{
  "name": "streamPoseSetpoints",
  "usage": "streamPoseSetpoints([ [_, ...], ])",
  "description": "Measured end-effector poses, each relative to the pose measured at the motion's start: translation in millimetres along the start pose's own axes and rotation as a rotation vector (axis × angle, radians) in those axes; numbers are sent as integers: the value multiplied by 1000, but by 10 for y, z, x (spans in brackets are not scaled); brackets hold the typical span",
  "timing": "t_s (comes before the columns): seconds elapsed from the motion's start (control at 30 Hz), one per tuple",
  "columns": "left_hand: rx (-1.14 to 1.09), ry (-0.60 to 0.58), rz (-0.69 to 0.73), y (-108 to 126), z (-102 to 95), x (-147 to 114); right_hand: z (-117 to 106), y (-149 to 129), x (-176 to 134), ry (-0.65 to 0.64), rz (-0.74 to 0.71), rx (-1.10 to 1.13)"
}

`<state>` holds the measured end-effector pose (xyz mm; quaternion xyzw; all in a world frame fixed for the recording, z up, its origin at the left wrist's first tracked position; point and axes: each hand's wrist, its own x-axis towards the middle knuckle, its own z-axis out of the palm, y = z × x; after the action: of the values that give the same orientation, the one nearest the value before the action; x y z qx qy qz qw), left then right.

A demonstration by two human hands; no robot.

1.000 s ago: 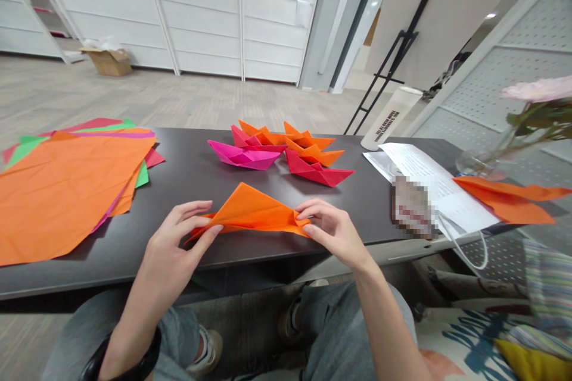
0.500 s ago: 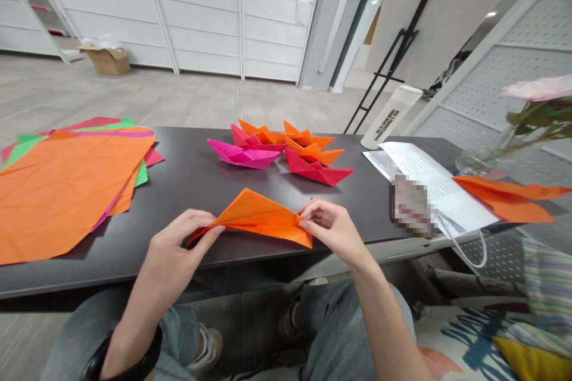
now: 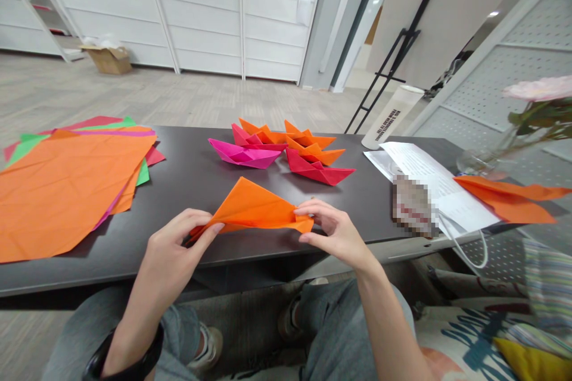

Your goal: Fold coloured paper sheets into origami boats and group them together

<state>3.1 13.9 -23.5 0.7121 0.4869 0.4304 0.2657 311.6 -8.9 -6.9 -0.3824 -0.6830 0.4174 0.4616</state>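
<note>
A folded sheet of orange paper is held up over the front edge of the dark table. My left hand pinches its left corner between thumb and fingers. At the other end, my right hand has its fingers on a small turned flap at the right corner, with the thumb just below. Beyond the sheet stand several folded paper boats, among them a magenta boat, a red boat and an orange boat.
A stack of coloured paper sheets covers the table's left side. To the right lie printed papers, a pixelated object and a loose orange folded paper. A white cylinder and a flower vase stand behind them.
The orange paper's right end has been turned up into a small flap, and its peak has risen slightly. My right thumb has moved down off the paper's face. My left hand keeps its pinch.
</note>
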Motion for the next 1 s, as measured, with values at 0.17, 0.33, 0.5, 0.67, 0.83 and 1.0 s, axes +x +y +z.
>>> streamPoseSetpoints([
  [0.17,-10,10,-12,-1,-7,-8,24,-12,7,-33,12,-5],
  [0.33,13,-5,-13,-5,4,2,50,-5,22,136,136,25],
  [0.5,14,-11,3,6,21,9,118,43,83,290,169,164],
  [0.67,14,-6,7,9,22,7,168,76,103,348,203,95],
  [0.83,12,17,17,12,12,7,158,74,73,261,172,-81],
  [1.0,15,10,24,10,25,13,164,46,84,247,142,-256],
])
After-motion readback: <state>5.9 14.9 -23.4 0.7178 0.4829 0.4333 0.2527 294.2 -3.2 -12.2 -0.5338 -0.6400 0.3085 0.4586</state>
